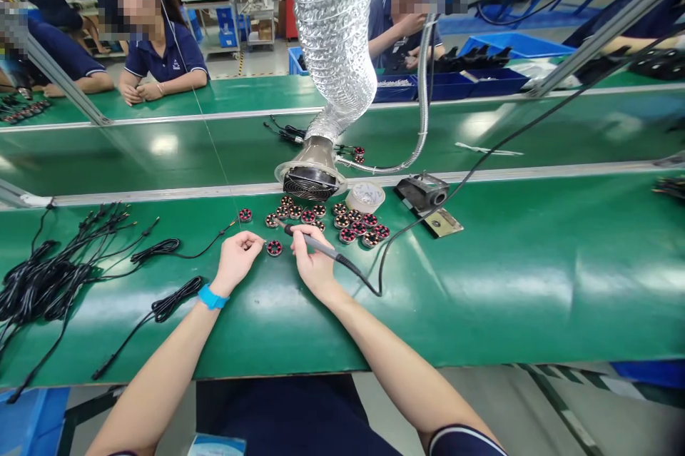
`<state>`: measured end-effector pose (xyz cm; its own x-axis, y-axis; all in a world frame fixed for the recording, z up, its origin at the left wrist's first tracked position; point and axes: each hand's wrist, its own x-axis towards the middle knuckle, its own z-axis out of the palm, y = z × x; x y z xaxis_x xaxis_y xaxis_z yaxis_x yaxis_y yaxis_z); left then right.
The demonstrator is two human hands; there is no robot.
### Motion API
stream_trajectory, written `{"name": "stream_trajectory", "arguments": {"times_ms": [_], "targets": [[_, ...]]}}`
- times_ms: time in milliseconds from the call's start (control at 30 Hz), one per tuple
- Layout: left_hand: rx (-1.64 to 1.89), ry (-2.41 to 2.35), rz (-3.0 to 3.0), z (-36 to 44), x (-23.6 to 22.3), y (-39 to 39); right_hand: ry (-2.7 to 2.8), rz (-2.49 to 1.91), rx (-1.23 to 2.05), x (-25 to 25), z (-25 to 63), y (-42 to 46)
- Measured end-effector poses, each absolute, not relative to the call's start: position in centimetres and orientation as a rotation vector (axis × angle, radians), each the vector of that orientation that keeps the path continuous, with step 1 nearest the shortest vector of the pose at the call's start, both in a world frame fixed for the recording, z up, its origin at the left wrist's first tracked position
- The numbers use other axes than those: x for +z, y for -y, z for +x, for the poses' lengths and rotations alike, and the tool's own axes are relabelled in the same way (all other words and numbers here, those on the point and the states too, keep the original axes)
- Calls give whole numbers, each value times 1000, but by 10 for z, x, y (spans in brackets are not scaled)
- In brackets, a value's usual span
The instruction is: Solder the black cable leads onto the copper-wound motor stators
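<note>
My right hand is closed around the grey handle of a soldering iron, held like a pen. Its tip points up and left, over the small round motor stators with red and copper windings. My left hand is pinched shut at the fingertips on what looks like thin solder wire, which comes down from above. One stator lies just right of the left fingertips, between both hands. Another stator lies beyond the left hand, near the end of a black cable.
A fume extractor on a silver duct hangs over the stators. Behind the right-hand group stand a tape roll and an iron stand. Black cables are heaped at left. The iron's cord crosses the right side. Co-workers sit opposite.
</note>
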<state>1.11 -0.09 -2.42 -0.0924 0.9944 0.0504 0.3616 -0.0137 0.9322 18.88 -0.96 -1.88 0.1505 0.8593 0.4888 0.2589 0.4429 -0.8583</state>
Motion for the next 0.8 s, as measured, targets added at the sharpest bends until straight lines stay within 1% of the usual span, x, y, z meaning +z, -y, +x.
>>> {"name": "stream_trajectory", "arguments": {"times_ms": [800], "targets": [[1072,-1578,1509,14,-26,1,1426,-1031,671,-21,188,14]]}}
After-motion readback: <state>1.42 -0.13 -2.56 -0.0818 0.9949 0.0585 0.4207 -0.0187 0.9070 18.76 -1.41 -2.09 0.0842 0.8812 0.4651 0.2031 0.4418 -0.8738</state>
